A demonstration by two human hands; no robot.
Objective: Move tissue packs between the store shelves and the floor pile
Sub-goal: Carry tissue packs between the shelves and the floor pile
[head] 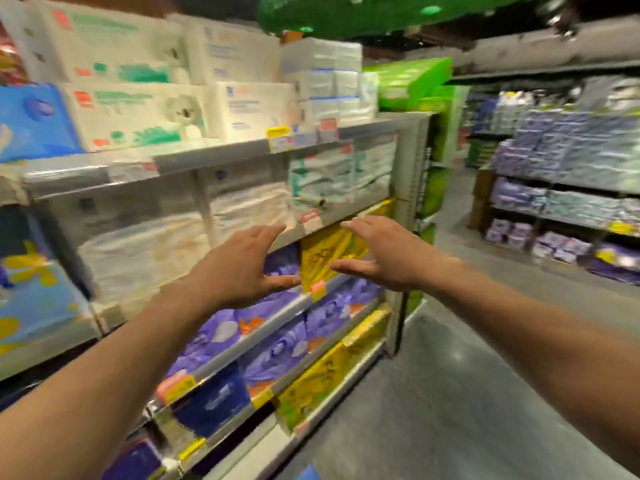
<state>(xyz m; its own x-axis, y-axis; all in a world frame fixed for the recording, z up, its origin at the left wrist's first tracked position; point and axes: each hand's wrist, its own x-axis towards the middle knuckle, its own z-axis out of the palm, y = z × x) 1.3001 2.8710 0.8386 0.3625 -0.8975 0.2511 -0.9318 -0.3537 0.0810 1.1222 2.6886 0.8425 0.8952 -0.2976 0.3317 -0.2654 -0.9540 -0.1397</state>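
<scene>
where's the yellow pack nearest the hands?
Head view, centre: the yellow pack sits near the right end of its shelf, right of the purple packs, below the teal-and-white packs, seen between the open left hand and right hand.

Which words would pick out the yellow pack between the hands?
Start at the grey end post of the near shelving. The yellow pack is the highest yellow one beside it, under the white packs. Its left neighbours are purple packs.

Glossy plastic film wraps the yellow tissue pack (323, 254); shelf rails (214, 157) look matt grey metal
</scene>
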